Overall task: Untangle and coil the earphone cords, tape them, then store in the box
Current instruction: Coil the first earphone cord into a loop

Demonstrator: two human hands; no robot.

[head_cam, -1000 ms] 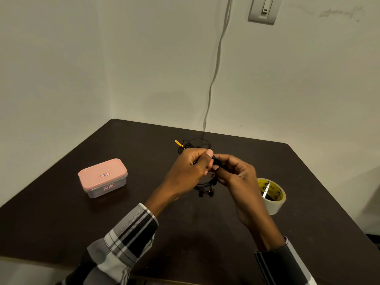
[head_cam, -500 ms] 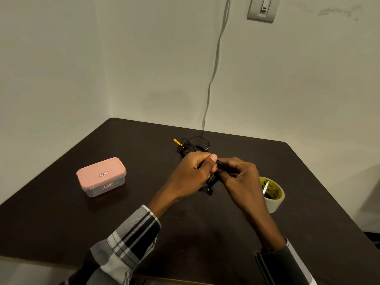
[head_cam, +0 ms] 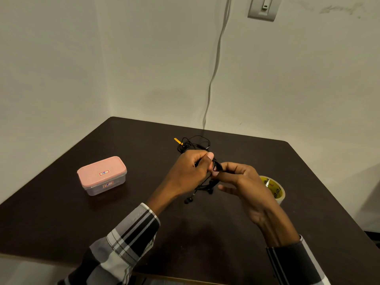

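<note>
Dark table (head_cam: pixel 61 212) in a wall corner. Your left hand (head_cam: pixel 191 173) & right hand (head_cam: pixel 244 182) both pinch the black earphone cords (head_cam: pixel 202 185) above table centre; loops hang down, earbuds toward the near edge.

Off to the left of the hands, the pink-lidded clear plastic box (head_cam: pixel 102 175) carries two small red-bordered labels, one on the lid, one on its side; their marks are unreadable. The yellow-cored tape roll (head_cam: pixel 273 189) by the right hand shows illegible black print.
</note>
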